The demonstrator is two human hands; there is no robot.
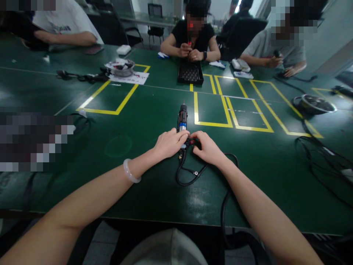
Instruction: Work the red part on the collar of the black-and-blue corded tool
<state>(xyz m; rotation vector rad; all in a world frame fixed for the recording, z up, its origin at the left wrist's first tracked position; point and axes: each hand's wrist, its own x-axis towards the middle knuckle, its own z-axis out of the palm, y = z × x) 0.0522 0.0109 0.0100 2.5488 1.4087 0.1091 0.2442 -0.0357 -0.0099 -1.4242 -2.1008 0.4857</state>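
A corded electric screwdriver (182,115) lies on the green table in front of me, its thin bit pointing away. It has a black nose, a blue band and a silver body. My left hand (171,142) is closed over the body and hides much of it. Just to the right, my right hand (206,147) curls its fingers at a small red-and-black part (192,141) beside the tool, largely covered by the fingertips. From the near end, a black cable (182,182) with a small metal ring loops toward me.
Yellow tape rectangles (213,124) mark the table (149,198). A black tray (190,75) stands across from me before a co-worker (190,40). A bowl (124,68) of parts sits at the left back, another bowl (314,105) at right. Black cables (311,158) trail along the right.
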